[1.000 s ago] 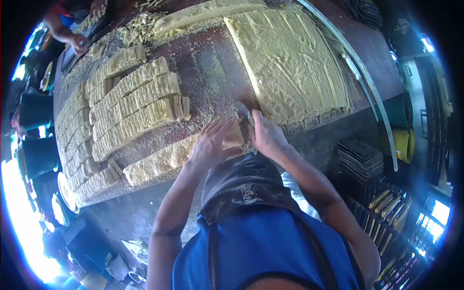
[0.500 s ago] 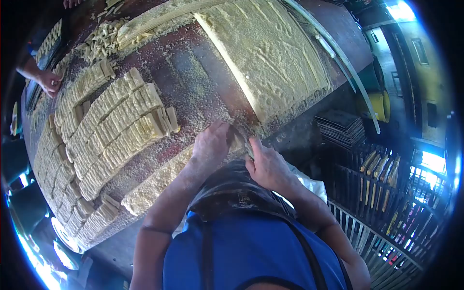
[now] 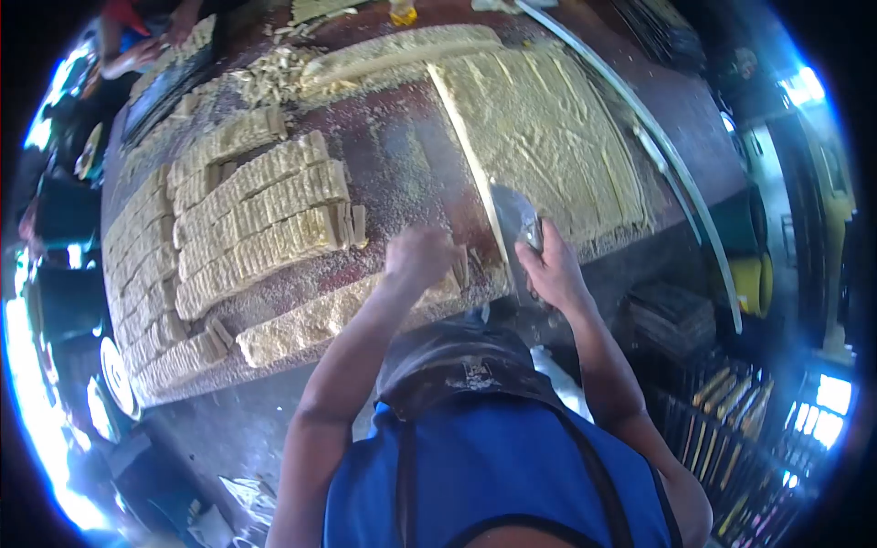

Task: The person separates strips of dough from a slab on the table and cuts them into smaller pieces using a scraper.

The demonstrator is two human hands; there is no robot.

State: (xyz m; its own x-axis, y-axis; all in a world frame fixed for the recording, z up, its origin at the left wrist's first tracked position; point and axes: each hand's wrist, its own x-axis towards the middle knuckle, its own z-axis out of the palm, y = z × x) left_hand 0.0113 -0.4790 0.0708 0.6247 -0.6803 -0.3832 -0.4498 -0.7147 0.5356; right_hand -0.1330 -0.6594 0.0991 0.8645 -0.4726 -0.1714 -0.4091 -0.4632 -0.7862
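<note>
My right hand (image 3: pixel 557 269) grips the handle of a broad-bladed knife (image 3: pixel 516 217). The blade's tip lies over the left edge of a thick, crumb-dusted dough sheet (image 3: pixel 557 137). Smeared by motion, my left hand (image 3: pixel 420 260) is over the right part of a long dough strip (image 3: pixel 311 320) along the table's near edge. Its fingers are too blurred to read, and whether it touches the strip is unclear. Cut slices (image 3: pixel 464 265) stand at the strip's right end, between my hands. Left of my hands, rows of sliced dough (image 3: pixel 256 219) sit close together.
A floury reddish table (image 3: pixel 402 137) carries the dough. Behind the rows are loose offcuts (image 3: pixel 269 78) and a long dough roll (image 3: pixel 402 59). A pale curved strip (image 3: pixel 639 110) runs past the sheet. Another person's hands (image 3: pixel 151 50) work at a dark tray (image 3: pixel 169 87), far left.
The knife has moved right and up from the strip's end to the sheet's edge. My left hand has separated from it. The view has shifted, showing more of the other person.
</note>
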